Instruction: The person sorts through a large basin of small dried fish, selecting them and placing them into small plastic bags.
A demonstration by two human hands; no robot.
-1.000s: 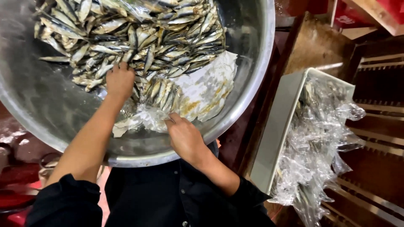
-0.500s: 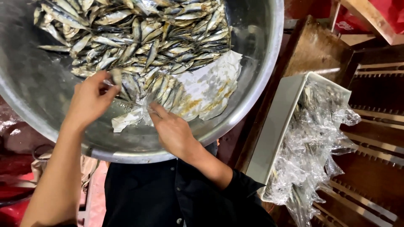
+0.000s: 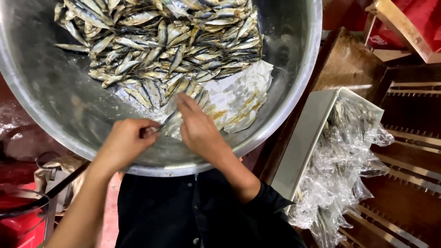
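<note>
Left hand [image 3: 126, 142]: curled shut over the near rim of the basin, thumb and fingers pinching one small fish [image 3: 158, 129] by its end; gripped that way seemingly to lift it free of the heap without disturbing the rest.
Right hand [image 3: 197, 128]: palm down, fingers stretched flat and loosely together, resting on clear plastic wrap [image 3: 234, 98] and the nearest fish; nothing clasped, apparently pressing to steady the film while the other hand pulls.
Held fish: just beside the right fingertips, at the near edge of the pile, low in the basin.
Fish pile [image 3: 161, 41]: many small silvery dried fish, heaped across the far half of the basin, lying every way; near half left bare, probably as working room for the hands.
Metal basin [image 3: 46, 110]: large, round, shiny, tilted toward the wearer, rim just above the dark shirt [image 3: 183, 211]; close in so both hands reach without stretching.
Plastic wrap: crumpled, yellow-stained, spread under the right side of the pile and up the basin wall.
White tray [image 3: 305, 138]: long, to the right, well apart from the hands, filled with clear bags [image 3: 340, 174] holding what look like more fish; contents too blurred to tell for sure.
Wooden racks [image 3: 409, 138]: dark, slatted, at far right beyond the tray.
Red container [image 3: 23, 216]: lower left, partly cut off.
</note>
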